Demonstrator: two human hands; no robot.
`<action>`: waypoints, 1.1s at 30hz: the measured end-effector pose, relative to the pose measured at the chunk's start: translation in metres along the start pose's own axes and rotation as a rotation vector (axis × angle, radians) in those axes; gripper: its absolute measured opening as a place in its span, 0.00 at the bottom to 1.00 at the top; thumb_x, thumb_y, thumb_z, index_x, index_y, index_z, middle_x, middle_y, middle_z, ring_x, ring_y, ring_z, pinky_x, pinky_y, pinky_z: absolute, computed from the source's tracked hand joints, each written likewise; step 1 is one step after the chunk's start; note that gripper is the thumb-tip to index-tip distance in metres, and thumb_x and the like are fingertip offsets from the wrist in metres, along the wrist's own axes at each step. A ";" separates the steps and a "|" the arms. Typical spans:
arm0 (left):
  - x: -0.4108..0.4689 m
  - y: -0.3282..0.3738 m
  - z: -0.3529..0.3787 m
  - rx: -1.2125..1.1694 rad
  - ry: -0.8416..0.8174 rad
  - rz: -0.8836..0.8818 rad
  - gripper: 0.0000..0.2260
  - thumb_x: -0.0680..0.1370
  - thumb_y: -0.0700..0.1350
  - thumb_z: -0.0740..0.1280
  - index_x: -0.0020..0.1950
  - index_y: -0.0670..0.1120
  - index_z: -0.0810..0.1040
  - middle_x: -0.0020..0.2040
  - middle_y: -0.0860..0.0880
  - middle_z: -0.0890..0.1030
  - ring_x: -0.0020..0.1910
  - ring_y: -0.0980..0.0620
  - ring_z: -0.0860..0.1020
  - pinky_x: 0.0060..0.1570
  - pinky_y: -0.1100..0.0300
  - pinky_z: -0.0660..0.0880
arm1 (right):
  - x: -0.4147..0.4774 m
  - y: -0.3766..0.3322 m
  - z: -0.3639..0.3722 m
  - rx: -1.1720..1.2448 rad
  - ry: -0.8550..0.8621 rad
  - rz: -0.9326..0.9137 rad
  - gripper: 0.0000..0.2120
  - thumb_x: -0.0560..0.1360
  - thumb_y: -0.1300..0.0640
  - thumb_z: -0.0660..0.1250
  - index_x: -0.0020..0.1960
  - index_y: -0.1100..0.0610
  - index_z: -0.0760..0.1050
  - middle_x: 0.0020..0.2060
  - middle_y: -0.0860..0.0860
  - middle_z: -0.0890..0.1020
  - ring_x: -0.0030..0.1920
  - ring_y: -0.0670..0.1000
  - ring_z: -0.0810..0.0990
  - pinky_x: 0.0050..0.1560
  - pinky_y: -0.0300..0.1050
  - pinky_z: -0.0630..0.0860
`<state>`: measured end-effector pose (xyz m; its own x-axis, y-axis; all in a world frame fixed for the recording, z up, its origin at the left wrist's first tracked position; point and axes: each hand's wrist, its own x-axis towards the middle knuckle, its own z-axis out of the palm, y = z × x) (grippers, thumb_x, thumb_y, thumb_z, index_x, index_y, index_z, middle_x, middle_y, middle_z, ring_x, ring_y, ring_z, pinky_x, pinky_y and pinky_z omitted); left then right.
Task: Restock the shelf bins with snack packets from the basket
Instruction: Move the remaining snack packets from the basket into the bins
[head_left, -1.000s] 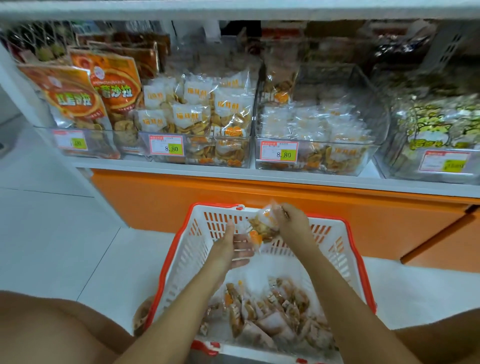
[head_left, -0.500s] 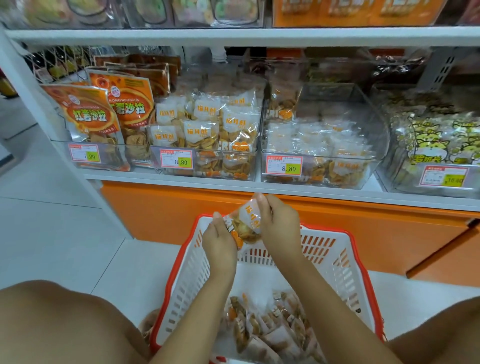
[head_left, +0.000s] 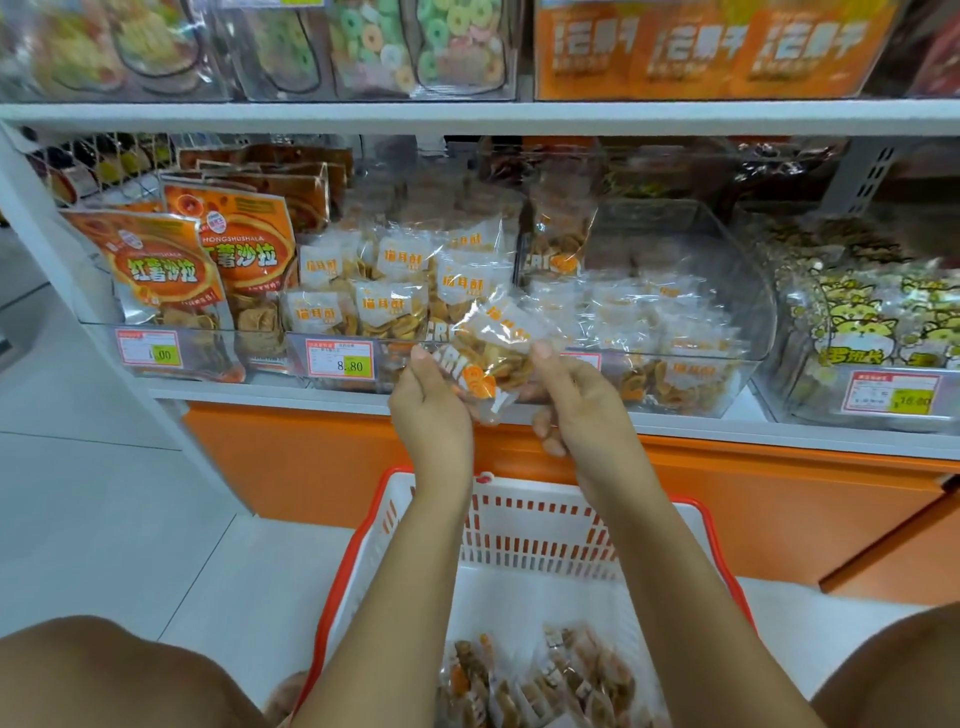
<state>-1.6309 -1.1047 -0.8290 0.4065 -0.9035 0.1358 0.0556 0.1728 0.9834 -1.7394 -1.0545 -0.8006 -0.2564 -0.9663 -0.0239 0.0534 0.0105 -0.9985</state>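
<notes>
A snack packet (head_left: 491, 353) is held by its ends between the left hand (head_left: 428, 410) and the right hand (head_left: 576, 405), fingers curled round it, just before the shelf edge (head_left: 311, 391) and above the basket (head_left: 545, 535). Behind it, the left bin (head_left: 363, 291) is heaped with like packets. The clear bin (head_left: 727, 291) beside it is filled lower, with room left toward its back. Orange bags (head_left: 166, 275) are stood further left. Headroom is closed by the upper shelf (head_left: 467, 117).

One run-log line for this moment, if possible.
left hand: holds snack packet | right hand: holds same packet | packet: unplaced | basket: more packets inside
</notes>
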 end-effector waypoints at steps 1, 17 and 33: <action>0.001 0.004 0.006 0.005 -0.002 0.044 0.21 0.83 0.51 0.53 0.32 0.46 0.69 0.29 0.43 0.74 0.29 0.51 0.75 0.33 0.57 0.72 | 0.001 -0.004 0.002 0.020 -0.019 0.002 0.24 0.72 0.38 0.65 0.54 0.58 0.76 0.36 0.47 0.80 0.26 0.44 0.70 0.23 0.34 0.64; 0.029 0.027 0.048 0.530 -0.375 0.114 0.09 0.75 0.49 0.71 0.38 0.47 0.75 0.32 0.55 0.74 0.32 0.61 0.72 0.31 0.65 0.65 | 0.170 -0.066 -0.069 -0.342 0.128 -0.140 0.16 0.70 0.51 0.75 0.49 0.60 0.76 0.26 0.45 0.75 0.23 0.39 0.70 0.31 0.35 0.67; 0.034 0.022 0.054 0.606 -0.387 0.101 0.14 0.73 0.50 0.73 0.35 0.49 0.69 0.35 0.48 0.79 0.39 0.47 0.81 0.42 0.51 0.78 | 0.192 -0.033 -0.055 -0.410 0.302 -0.105 0.18 0.69 0.52 0.76 0.43 0.54 0.66 0.42 0.52 0.78 0.39 0.49 0.77 0.39 0.42 0.73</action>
<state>-1.6645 -1.1528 -0.7962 0.0248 -0.9880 0.1525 -0.5258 0.1169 0.8426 -1.8436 -1.2261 -0.7751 -0.5105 -0.8508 0.1246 -0.3542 0.0761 -0.9321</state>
